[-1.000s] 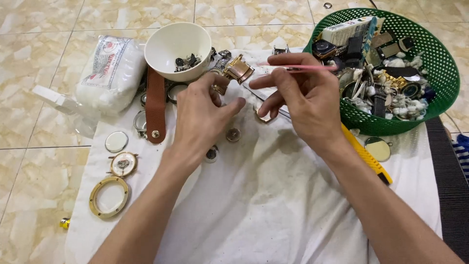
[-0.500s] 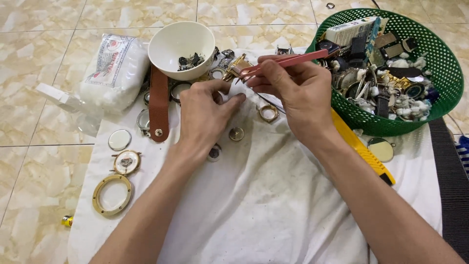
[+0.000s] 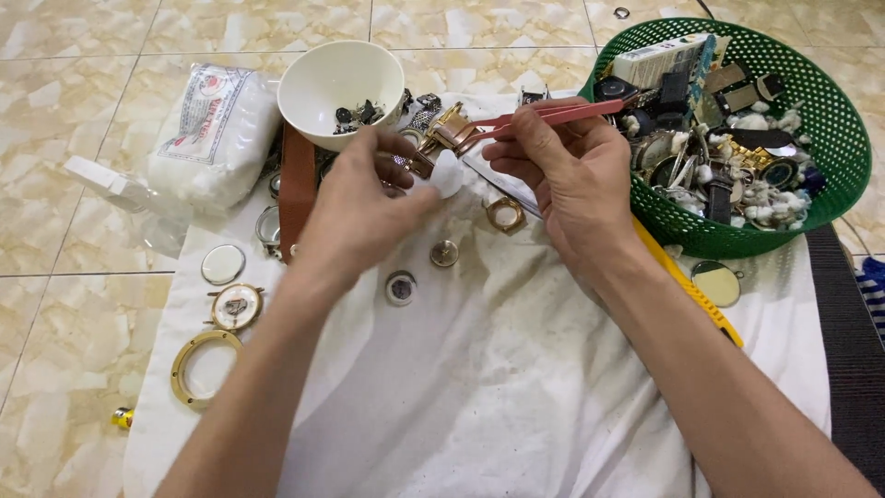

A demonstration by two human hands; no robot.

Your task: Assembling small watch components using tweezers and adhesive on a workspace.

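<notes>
Where beige floor tiles (image 3: 83, 295) meet a stained white cloth (image 3: 479, 387), the left hand (image 3: 355, 217) pinches a white pad (image 3: 446, 173); the right hand (image 3: 572, 175) pinches pink tweezers (image 3: 544, 115) beside a green basket (image 3: 839, 138).

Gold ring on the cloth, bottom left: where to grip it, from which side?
The gold ring lies flat on the white cloth, open in the middle. Probably best to come straight down and pinch the band across its width, one finger inside, one outside. The near-right part of the rim looks freest; the dial piece sits close at its far edge. Both hands are busy up by the white bowl.
</notes>
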